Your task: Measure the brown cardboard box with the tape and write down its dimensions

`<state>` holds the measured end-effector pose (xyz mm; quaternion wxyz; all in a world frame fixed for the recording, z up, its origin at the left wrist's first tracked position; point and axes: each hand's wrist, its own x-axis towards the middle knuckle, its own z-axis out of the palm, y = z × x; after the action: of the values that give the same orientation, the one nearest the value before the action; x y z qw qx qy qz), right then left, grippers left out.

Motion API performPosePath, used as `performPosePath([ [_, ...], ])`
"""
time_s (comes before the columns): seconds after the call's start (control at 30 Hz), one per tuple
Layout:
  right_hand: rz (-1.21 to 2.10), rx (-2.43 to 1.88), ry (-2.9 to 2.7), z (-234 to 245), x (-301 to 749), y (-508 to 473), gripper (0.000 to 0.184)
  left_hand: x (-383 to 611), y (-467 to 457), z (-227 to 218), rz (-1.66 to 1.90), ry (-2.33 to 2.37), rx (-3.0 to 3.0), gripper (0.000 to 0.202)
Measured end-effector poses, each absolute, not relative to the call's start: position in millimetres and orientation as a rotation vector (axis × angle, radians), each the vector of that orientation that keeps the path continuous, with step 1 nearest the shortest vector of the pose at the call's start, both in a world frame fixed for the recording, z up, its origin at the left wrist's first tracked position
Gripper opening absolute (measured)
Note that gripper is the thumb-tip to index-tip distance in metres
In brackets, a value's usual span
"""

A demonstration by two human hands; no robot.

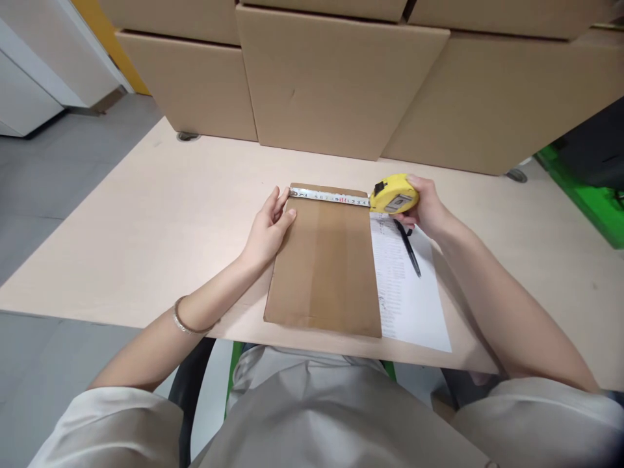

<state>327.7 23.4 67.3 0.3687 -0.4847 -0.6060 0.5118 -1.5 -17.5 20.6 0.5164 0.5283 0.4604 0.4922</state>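
Note:
A flat brown cardboard box lies near the table's front edge. Across its far end runs the silver blade of a yellow tape measure. My right hand is closed around the tape measure's case, just past the box's right edge. At the box's far left corner, my left hand grips the side, with its thumb on the top face and its fingers by the blade's hooked end. A printed sheet of paper is partly under the box, and a black pen rests on that sheet below my right hand.
Large cardboard boxes are stacked along the back of the table. Green and black items stand beyond the right side. Grey floor shows at the left.

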Motion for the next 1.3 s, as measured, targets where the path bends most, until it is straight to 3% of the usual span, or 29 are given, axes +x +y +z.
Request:
performPosePath([
  [0.6,1.288,-1.222,-1.581,75,324,24,0.049,-2,-24,26,1.161,1.118,1.247,0.09],
  [0.7,1.278,-1.164,-1.6,85,319,27,0.046,-4,-23,23,1.174,1.109,1.273,0.099],
  [0.93,1.269,-1.261,-1.786,117,249,40,0.059,-5,-14,25,1.178,1.242,1.308,0.118],
  [1.07,1.251,-1.284,-1.872,124,217,50,0.061,-28,-33,34,1.081,1.304,1.344,0.098],
  [1.17,1.244,-1.177,-1.817,120,217,63,0.05,-60,-68,35,1.004,1.201,1.487,0.087],
  [1.3,1.191,-1.224,-1.701,110,232,76,0.04,-92,-115,14,0.966,1.008,1.786,0.124],
])
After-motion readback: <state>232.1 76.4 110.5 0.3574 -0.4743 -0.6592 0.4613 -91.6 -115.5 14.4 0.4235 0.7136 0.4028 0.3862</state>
